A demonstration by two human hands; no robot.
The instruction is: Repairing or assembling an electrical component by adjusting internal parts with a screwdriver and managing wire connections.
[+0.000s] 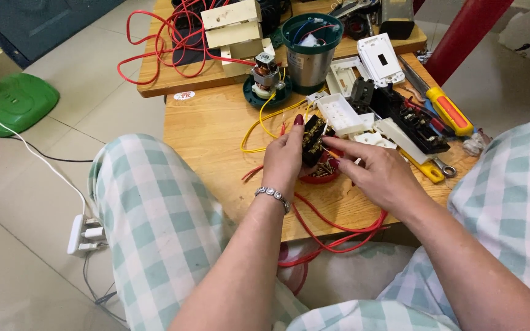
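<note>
Red wire (154,43) coils at far left, clear of the work. My left hand (283,160) grips the black switch block (313,140), thumb and fingers clamped round it, held just above the red dish (321,175) so loose screws (321,170) stay caught. My right hand (378,171) pinches at its side, forefinger extended. Screwdriver (446,110) lies near, at right.

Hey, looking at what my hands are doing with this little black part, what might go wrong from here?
1. The left hand pinches the black switch block over a red dish of screws; a slip might scatter them.
2. Red wires loop off the table edge by your knees and may snag.
3. The right hand works close to crowded white plastic parts, which could get knocked.
</note>
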